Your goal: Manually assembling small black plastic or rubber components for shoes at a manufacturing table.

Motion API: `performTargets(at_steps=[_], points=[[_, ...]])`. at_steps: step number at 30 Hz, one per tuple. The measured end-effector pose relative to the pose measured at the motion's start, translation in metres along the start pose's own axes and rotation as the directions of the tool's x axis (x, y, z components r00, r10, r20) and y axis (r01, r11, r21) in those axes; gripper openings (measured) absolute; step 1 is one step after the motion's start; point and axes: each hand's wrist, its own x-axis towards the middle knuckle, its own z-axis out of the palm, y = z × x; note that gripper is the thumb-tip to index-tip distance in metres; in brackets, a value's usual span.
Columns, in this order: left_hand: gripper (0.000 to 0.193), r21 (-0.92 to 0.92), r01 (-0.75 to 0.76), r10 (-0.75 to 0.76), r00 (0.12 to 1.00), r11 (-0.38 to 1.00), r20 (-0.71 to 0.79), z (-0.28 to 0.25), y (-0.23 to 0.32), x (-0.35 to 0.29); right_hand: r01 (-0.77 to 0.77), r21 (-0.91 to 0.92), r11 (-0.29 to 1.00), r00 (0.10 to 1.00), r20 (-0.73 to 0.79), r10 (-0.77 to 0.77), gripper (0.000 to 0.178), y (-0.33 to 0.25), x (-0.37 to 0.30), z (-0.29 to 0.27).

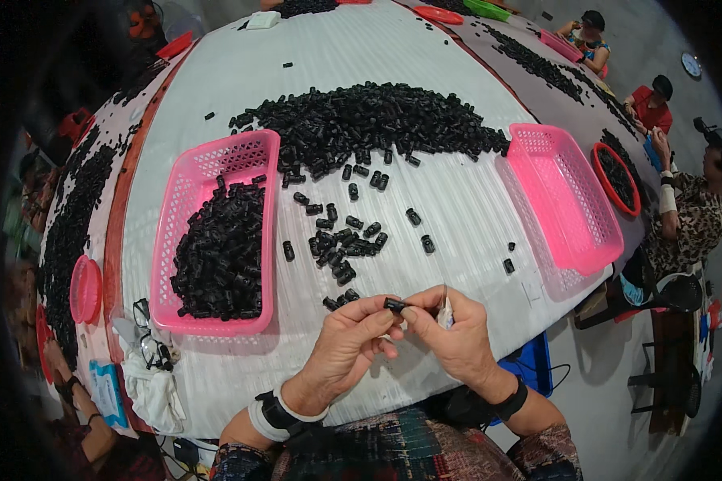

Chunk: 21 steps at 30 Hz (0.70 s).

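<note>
Over creased sheeting (473, 212): left hand (347, 345), right hand (457, 338) pinched closed on glossy black cylinder (394, 305).

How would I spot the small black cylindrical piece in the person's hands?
Start at the white-covered table, then its near edge, where the left hand and right hand meet. The small black cylindrical piece is held between them, while similar loose black pieces lie on the table.

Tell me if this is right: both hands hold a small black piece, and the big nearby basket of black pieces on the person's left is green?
Not quite: the head view shows that basket is pink, not green. The rest stands: the left hand and right hand hold a small black piece.
</note>
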Motion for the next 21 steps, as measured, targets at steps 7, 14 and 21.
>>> performTargets(at_steps=[7, 14, 21], points=[[0.022, -0.023, -0.032, 0.033, 0.999, 0.999, 0.027, 0.001, 0.005, 0.0, 0.107, -0.019, 0.994, 0.994, 0.038, -0.107, 0.017, -0.004, -0.002, 0.012], [0.023, -0.002, 0.022, -0.022, 0.997, 1.0, 0.077, 0.002, 0.006, 0.0, 0.55, -0.327, 0.769, 0.821, 0.043, -0.569, 0.03, 0.005, 0.003, 0.009], [0.019, -0.025, 0.02, -0.018, 0.998, 0.999, 0.052, 0.002, 0.005, -0.002, 0.692, -0.422, 0.586, 0.677, 0.097, -0.73, 0.028, 0.011, 0.006, 0.007]])
